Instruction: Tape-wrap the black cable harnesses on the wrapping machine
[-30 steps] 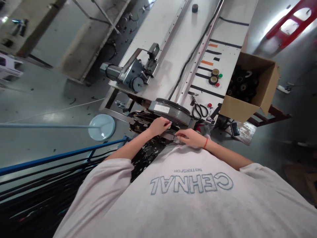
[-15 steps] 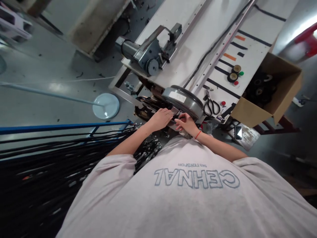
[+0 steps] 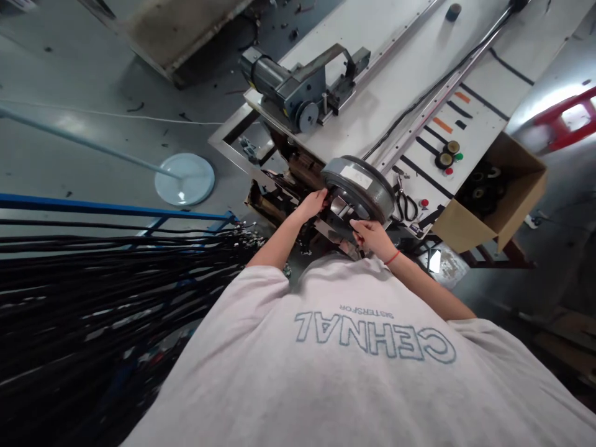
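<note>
A grey round metal drum [image 3: 361,186] with a white label and a black rim sits at the near end of a long white machine table [image 3: 395,81]. My left hand [image 3: 311,203] grips the drum's left lower edge. At the underside of the drum, on the right, my right hand [image 3: 372,237], with a red band on its wrist, has its fingers pinched; what they hold is too small to tell. Both hands work just under the drum, close together.
A grey motor unit [image 3: 291,93] is bolted to the table's left. Scissors [image 3: 406,202], coloured buttons [image 3: 447,160] and tape rolls lie right of the drum. A cardboard box [image 3: 500,198] of black rolls stands right. Black cables [image 3: 93,273] on a blue rack fill the left.
My hands moved apart: the left rose onto the drum's left edge, the right shifted right under it. The view turned, so the table swung clockwise in the picture.
</note>
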Available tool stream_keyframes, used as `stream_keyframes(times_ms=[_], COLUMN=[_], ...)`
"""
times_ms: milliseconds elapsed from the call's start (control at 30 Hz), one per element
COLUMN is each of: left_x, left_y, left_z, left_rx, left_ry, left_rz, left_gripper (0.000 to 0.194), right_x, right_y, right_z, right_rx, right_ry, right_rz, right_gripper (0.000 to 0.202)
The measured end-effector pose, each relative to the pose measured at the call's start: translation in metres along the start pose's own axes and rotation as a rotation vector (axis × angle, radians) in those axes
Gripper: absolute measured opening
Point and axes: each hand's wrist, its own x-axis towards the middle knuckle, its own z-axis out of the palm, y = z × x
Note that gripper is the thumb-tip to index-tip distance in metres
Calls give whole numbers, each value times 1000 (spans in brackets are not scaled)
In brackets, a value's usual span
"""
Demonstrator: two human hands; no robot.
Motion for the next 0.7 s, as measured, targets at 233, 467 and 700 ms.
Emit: stream_keyframes(times_ms=[233,467,700], left_x=[-69,-87,-111], left_y=[14,-4,3], left_z=[5,31,31], left_rx=[55,189,390], left_ry=[13,-12,77], left_rz=[191,194,143], left_gripper=[43,39,38], right_x=[7,32,67], right_y=[-4,-18,-23], right_z=[0,8,30], right_rx=[-219,-496,-988], right_ry=[126,133,37], right_rz=[-256,-489,-526], right_gripper=[56,55,52])
